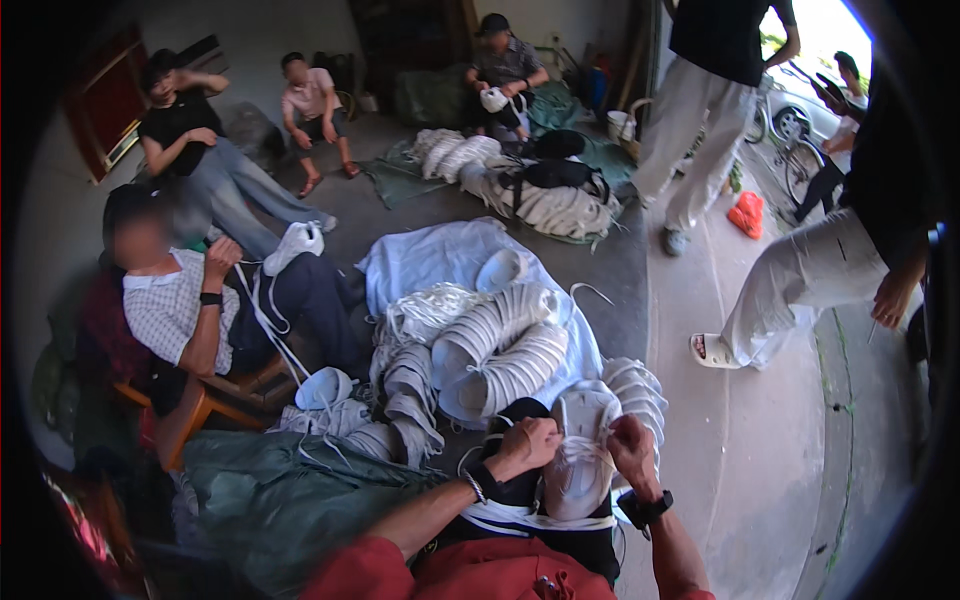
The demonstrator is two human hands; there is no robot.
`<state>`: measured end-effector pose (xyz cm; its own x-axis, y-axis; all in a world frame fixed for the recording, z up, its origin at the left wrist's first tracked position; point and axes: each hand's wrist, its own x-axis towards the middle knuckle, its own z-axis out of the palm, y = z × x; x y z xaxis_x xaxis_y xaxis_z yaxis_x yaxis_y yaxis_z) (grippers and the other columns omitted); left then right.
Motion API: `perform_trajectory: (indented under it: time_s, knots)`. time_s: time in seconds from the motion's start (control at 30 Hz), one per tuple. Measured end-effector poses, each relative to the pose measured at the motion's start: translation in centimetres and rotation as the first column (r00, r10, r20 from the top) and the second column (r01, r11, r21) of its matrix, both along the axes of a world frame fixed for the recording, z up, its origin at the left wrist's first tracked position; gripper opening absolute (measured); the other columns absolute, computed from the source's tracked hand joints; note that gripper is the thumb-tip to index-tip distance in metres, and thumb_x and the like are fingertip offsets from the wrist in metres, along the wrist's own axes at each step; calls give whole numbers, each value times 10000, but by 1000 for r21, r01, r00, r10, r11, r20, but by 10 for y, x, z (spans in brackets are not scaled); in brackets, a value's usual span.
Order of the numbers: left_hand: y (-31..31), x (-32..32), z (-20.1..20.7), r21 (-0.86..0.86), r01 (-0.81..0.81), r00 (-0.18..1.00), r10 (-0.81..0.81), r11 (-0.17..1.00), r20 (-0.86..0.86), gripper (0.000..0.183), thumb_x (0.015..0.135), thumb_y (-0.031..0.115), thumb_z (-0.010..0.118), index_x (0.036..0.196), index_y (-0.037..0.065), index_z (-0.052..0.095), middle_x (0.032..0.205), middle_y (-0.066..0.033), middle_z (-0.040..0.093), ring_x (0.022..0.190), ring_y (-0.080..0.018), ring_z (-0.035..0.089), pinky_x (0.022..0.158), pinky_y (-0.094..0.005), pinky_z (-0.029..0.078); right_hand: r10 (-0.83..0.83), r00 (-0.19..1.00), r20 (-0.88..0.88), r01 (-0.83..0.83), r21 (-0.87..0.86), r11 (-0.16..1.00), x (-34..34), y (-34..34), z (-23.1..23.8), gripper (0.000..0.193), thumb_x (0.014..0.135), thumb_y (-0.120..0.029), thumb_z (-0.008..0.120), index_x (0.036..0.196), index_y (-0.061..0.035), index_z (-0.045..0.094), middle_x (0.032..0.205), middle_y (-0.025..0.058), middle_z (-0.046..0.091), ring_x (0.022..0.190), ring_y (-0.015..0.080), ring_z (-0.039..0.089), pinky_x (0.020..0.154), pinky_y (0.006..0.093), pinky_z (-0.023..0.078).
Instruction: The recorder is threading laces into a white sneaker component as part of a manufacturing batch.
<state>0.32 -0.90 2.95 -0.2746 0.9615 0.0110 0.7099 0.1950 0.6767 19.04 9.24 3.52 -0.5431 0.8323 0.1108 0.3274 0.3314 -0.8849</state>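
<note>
A white shoe upper rests on my lap, toe pointing away from me. My left hand pinches a white lace at the shoe's left side. My right hand grips the lace at its right side. White cords lie across my dark apron below the shoe. I wear a bracelet on the left wrist and a black watch on the right.
Stacks of white shoe parts lie on a white sheet ahead. A seated person at left laces another shoe. Others sit at the back. Two people stand at right on concrete. A green tarp lies at lower left.
</note>
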Motion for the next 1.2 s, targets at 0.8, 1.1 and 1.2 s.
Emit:
perform_trajectory:
  time_s: [0.8,1.1,1.2]
  knots:
    - [-21,10,8,-1,-64,998,64,998,-27,195,782,195,506,719,24,575,729,-203,608,725,-377,601,633,-482,475,294,887,356,-460,628,628,-63,-3,19,234,639,-130,584,844,-21,610,1072,123,535,1099,352,440,910,542,298]
    - [-27,19,4,0,-150,989,150,989,13,187,769,186,500,698,28,570,734,-212,607,743,-396,595,633,-487,473,372,885,281,-465,591,659,-67,-5,14,121,583,-127,617,682,-57,620,1040,77,563,1066,284,475,839,466,298]
    - [-24,22,3,-22,-191,981,192,981,31,186,765,197,505,704,35,575,752,-202,614,754,-391,598,636,-491,471,368,894,255,-444,605,661,-67,-7,14,104,582,-125,624,663,-60,627,1026,76,570,1058,285,484,849,466,296]
